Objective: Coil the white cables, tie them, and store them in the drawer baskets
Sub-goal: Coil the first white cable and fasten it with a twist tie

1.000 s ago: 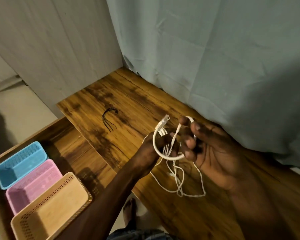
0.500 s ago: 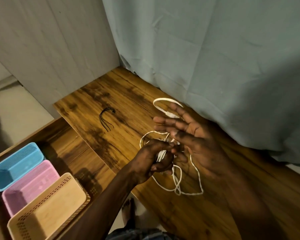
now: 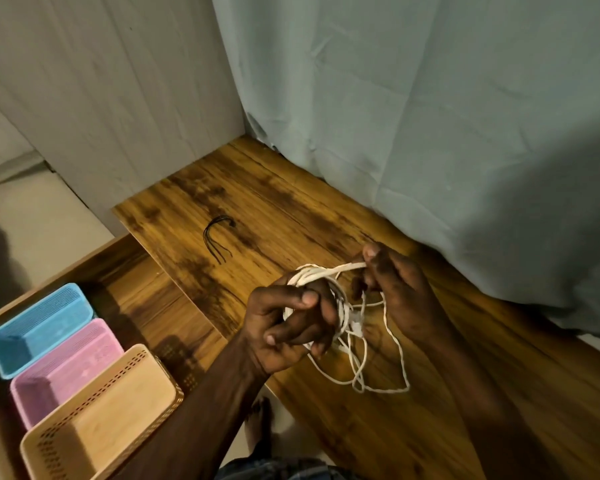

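surface: wooden table (image 3: 378,427) | on it: black ties (image 3: 218,241) (a small loose bunch)

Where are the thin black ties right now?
In the head view, the bundle of thin black ties lies on the wooden tabletop, untouched, left of both hands and beyond the open drawer's blue plastic basket.

This looks like a room in a home, likely a bedroom or study corner. A wooden desk (image 3: 326,237) with a dark-streaked grain fills the middle of the frame, pushed against a pale wall (image 3: 101,81) at upper left. A grey-blue curtain (image 3: 430,116) hangs down to the desk across the upper right. At lower left an open drawer (image 3: 146,296) holds three small plastic baskets (image 3: 73,358) in blue, pink and beige. A bare foot (image 3: 260,420) shows on the pale floor (image 3: 49,220).
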